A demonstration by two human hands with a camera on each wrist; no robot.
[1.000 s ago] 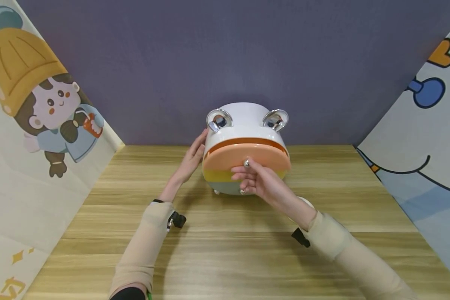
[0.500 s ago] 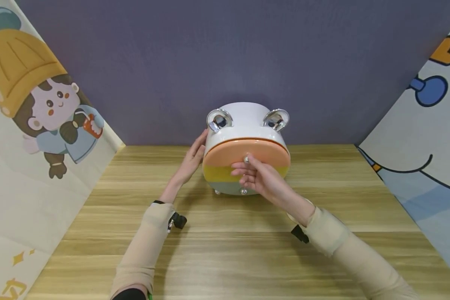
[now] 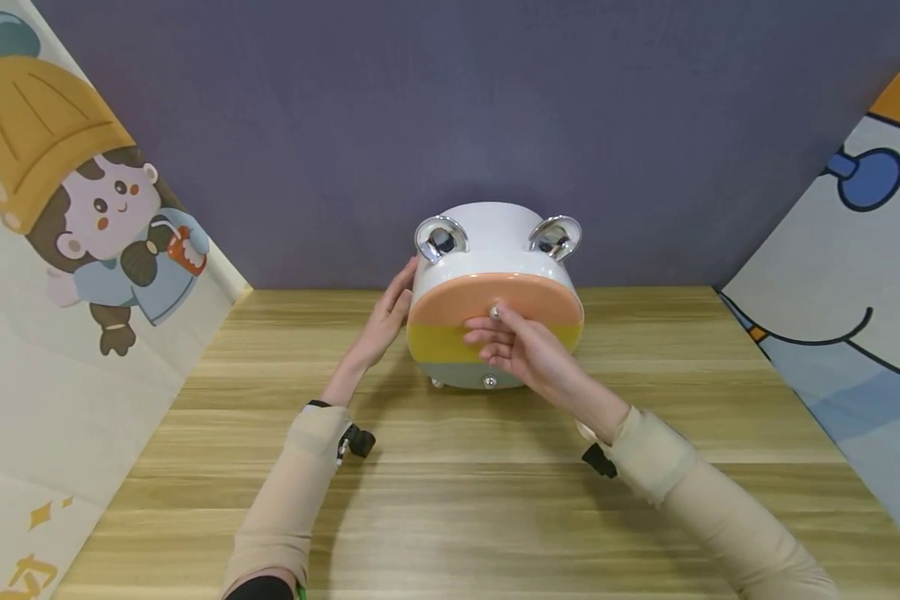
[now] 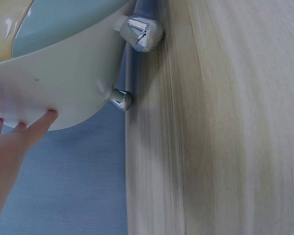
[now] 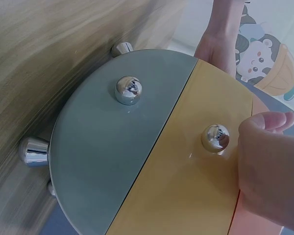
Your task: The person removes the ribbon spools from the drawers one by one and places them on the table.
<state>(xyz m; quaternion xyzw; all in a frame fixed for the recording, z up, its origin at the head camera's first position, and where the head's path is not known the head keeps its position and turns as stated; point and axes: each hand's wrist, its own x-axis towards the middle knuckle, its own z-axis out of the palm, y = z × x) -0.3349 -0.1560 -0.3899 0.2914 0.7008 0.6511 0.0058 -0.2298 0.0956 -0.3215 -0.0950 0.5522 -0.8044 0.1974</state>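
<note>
A small rounded drawer cabinet [image 3: 491, 237], white with chrome frog-like eyes, stands on the table against the back wall. Its front has an orange top drawer [image 3: 457, 298], a yellow middle drawer [image 3: 437, 343] and a grey-green bottom drawer [image 5: 112, 147]. All three fronts sit flush. My right hand [image 3: 536, 354] pinches the top drawer's chrome knob [image 3: 495, 312] between thumb and index finger, the other fingers loosely bent below. In the right wrist view that hand hides the knob. My left hand [image 3: 385, 323] rests with extended fingers [image 4: 41, 125] against the cabinet's left side.
The wood-grain table [image 3: 450, 500] spreads in front of the cabinet. A purple-grey wall [image 3: 450, 117] rises right behind it. Cartoon-printed panels stand at the left [image 3: 37, 333] and right [image 3: 855, 283]. Short chrome feet [image 4: 143, 33] lift the cabinet off the table.
The orange top drawer has slid inward, and the dark gap above its front has vanished. My right hand has moved forward with the knob. The left hand stays against the side.
</note>
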